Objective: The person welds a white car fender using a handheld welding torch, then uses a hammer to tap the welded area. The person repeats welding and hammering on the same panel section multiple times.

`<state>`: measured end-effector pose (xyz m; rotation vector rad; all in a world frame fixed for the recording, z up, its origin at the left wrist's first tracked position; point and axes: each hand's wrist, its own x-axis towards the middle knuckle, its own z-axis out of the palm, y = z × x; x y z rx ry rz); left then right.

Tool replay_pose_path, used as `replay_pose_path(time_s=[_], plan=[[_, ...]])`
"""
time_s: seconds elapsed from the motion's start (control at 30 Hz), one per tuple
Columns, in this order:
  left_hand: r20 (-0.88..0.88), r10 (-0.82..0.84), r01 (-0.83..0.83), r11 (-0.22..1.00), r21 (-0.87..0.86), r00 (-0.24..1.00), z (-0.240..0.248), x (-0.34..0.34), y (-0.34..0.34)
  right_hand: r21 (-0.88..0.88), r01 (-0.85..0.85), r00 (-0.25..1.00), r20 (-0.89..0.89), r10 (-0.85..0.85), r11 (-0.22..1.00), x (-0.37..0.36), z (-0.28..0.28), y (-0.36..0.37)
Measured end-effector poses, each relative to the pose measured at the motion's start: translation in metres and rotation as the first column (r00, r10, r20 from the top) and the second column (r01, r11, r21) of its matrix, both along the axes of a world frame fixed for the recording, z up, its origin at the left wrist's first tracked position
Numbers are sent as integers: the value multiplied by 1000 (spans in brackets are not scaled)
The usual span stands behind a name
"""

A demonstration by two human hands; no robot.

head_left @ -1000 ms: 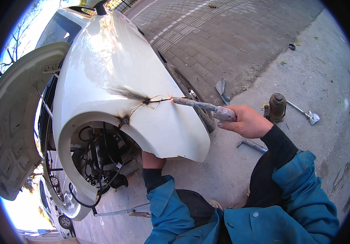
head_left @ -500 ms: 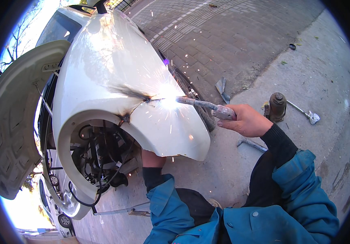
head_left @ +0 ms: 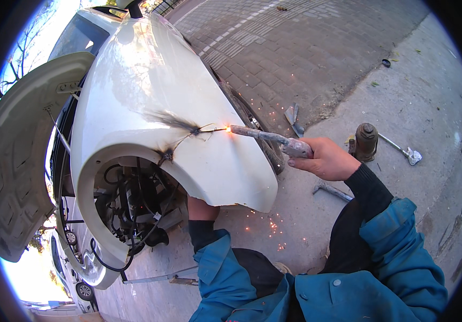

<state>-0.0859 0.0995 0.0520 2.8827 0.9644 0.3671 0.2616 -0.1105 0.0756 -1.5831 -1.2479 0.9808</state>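
Torch (head_left: 260, 134) gripped by fingers of right hand (head_left: 332, 160), tip at glowing spot (head_left: 228, 129) on white fender (head_left: 182, 102); scorched line (head_left: 194, 131) seemingly done to there, edge stretch remaining; left hand (head_left: 203, 210): fingers hidden, can't tell.

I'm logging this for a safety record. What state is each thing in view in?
Right hand, closed around the welding torch
Left hand, mostly hidden by the fender; grip unclear
Welding torch, tip glowing orange
Fender, scorched, creased
Wheel arch, no wheel inside
Hood, raised
Bottle jack, upright
Sparks, scattered, glowing
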Motion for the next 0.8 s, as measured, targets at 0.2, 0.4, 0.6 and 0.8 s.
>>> replay_pose_path(time_s=[0.2,0.4,0.6,0.8], plan=[[75,37,-31,996,-78,996,-4,-1,-1,-42,8,1000,28,-7,999,3,1,-3],[91,30,-23,997,-78,995,-3,-1,0,-27,5,999,54,-3,1000,4,2,-3],[24,-33,32,998,49,999,-6,-5,4,-30,12,1000,15,-12,999,3,3,-5],[39,-24,23,1000,10,999,-8,-7,6,-46,8,1000,7,-8,999,3,4,-5]])
